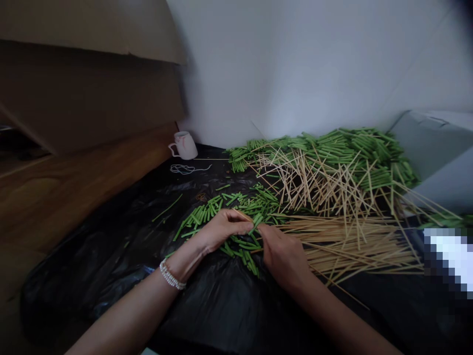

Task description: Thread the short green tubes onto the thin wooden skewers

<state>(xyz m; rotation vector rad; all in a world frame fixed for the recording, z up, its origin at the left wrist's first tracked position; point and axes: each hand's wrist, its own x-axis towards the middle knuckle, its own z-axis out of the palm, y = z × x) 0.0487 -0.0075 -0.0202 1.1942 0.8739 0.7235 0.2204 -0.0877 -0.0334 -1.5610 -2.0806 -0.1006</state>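
Note:
My left hand [221,230], with a pearl bracelet [170,276] at the wrist, is pinched closed over the loose green pieces. Short cut green stems [256,223] stick up between its fingertips and my right hand [284,254]. A thin wooden skewer [241,214] shows along the left fingers. The right fingers are closed against the same spot, almost touching the left; what they grip is mostly hidden. Around both hands lie scattered cut green stems [207,211]. Plain wooden skewers [358,246] lie in a pile right of my right hand.
Behind, many skewers loaded with green stems [343,148] are heaped against the wall. A white mug [185,146] and a tangle of white string [183,169] sit at back left. Black plastic sheeting [92,276] covers the surface. Cardboard [88,93] rises left; a pale box [432,148] stands right.

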